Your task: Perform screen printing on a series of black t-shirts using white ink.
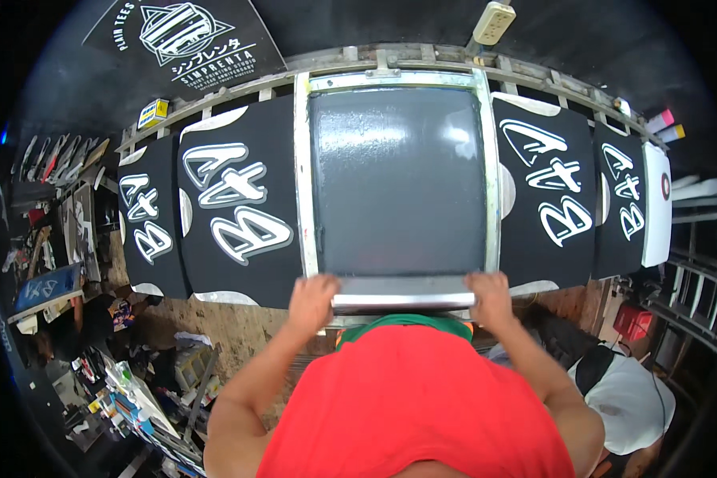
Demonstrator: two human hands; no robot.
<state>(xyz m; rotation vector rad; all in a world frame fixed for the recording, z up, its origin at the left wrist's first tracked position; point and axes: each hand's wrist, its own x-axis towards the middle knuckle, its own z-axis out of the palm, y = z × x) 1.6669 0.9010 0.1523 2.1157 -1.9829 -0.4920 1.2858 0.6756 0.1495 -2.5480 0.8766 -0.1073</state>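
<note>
In front of me lies a screen-printing frame with pale, worn side rails and a dark grey, glossy mesh. Across its near end runs a long squeegee with a silver metal handle. My left hand is closed around the squeegee's left end, by the frame's left rail. Closed on the other end is my right hand, near the right rail. Both thumbs and fingertips are partly hidden. Black shirt fabric printed with white lettering lies left and right of the frame.
More printed black pieces lie farther left and right along the rack. A white board stands at the right end. A power strip and a small yellow box sit behind. A person in a white shirt is at lower right.
</note>
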